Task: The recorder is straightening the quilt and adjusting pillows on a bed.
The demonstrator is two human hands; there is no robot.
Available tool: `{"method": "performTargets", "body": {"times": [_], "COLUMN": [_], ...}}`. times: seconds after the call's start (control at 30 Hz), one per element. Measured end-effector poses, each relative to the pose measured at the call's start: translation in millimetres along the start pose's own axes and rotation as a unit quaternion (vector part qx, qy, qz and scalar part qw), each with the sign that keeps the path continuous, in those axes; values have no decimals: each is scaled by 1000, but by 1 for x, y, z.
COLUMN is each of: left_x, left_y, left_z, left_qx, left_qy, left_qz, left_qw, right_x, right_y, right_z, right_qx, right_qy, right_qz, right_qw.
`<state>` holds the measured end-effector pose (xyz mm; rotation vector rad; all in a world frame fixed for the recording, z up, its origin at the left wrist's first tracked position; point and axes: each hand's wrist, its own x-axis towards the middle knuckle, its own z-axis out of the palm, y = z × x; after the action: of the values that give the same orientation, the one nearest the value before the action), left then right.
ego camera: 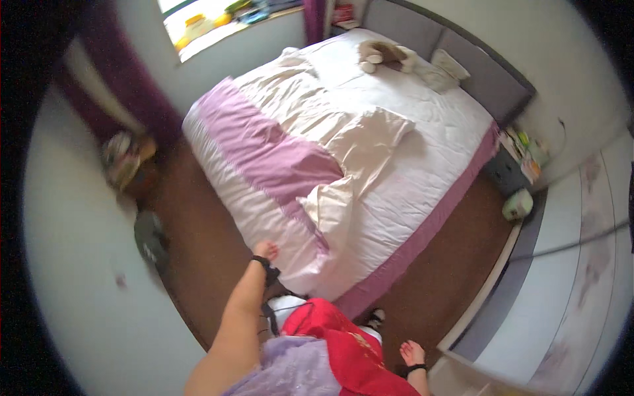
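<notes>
My left hand point(268, 250) hangs beside the foot of a double bed, its fingers loosely curled with nothing visible in them. A black band circles its wrist. Low on the right, my right hand point(412, 353) is held away from my body, loosely open above the brown floor, also with a black wristband. Before me a crumpled pink and cream quilt point(277, 158) covers the left and foot parts of the bed, one edge folded over. A white sheet point(426, 143) shows on the other half. Whether my left hand touches the quilt I cannot tell.
Near the grey headboard point(475, 69) lie a brown and white plush toy point(381, 54) and a pale pillow point(443, 72). A cluttered nightstand point(505, 161), a light green container point(518, 205) and a wardrobe point(535, 287) line the right. Dark items point(151, 237) stand along the left wall.
</notes>
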<state>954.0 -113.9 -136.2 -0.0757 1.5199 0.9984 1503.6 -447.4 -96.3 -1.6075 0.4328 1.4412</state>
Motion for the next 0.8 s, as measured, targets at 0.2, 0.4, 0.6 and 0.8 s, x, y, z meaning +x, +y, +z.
{"method": "performTargets", "body": {"times": [0.2, 0.4, 0.6, 0.8], "left_x": [-140, -206, -182, -122], "left_y": [-108, -174, -215, -245], "left_z": [-59, -98, -121, -71], "left_qx": [-148, -253, -304, -272], "left_qy": [161, 168, 203, 179], "left_qz": [-93, -50, -37, -74], "left_qw": [971, 951, 930, 943], "right_x": [21, 80, 71, 70], "right_y": [-180, -242, -178, -99], "right_z": [11, 52, 201, 337], "right_qx": [-279, -386, -544, -728], "right_qy": [-39, -40, -188, -282], "right_qz": [-81, -42, -71, -355], "right_qw": [956, 921, 815, 515]}}
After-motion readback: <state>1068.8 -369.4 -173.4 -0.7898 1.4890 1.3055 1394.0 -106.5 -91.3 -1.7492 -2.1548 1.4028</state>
